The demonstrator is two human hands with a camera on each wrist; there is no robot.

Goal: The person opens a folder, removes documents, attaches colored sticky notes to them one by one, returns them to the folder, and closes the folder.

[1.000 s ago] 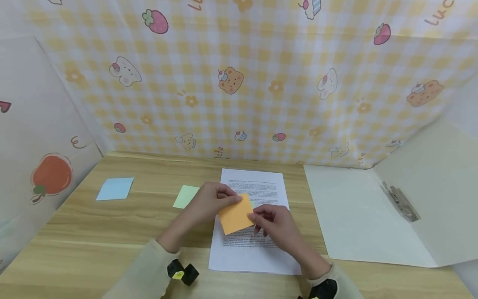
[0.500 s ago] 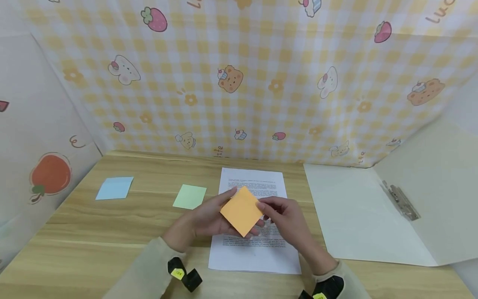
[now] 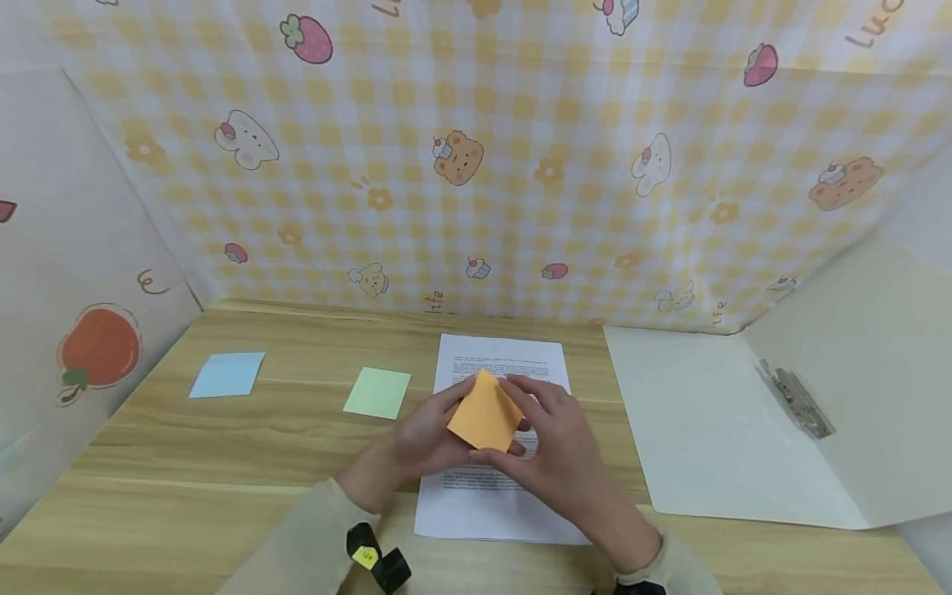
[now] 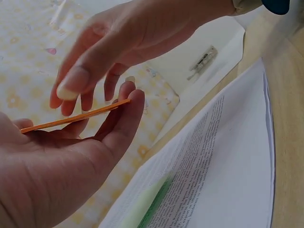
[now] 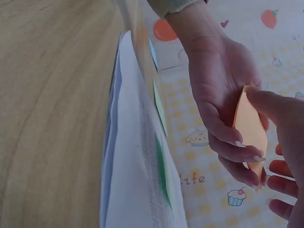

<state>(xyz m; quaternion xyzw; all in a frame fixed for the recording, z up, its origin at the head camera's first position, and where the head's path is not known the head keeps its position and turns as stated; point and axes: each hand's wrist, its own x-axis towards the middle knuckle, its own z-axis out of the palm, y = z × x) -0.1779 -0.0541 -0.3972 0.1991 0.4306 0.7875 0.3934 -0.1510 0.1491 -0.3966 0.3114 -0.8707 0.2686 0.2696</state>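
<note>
Around the orange note point(image 3: 485, 420), the right hand point(image 3: 565, 450), at four o'clock, is spanning its edges, whether pinching I cannot tell; the left hand point(image 3: 431, 438), at eight, is cradling it in curled fingers above the printed pages point(image 3: 491, 516). The person is seemingly working its edge; the next move is probably calling for light fingertips. The green note point(image 3: 377, 392) is lying toward nine o'clock.

Pale wood-grain bench point(image 3: 178, 487). Lying directly on it, left to right: blue paper square point(image 3: 227, 375); green paper square point(image 3: 377, 392), well apart from blue; stack of printed sheets point(image 3: 498, 516); open white folder point(image 3: 721, 438), near sheets.
</note>
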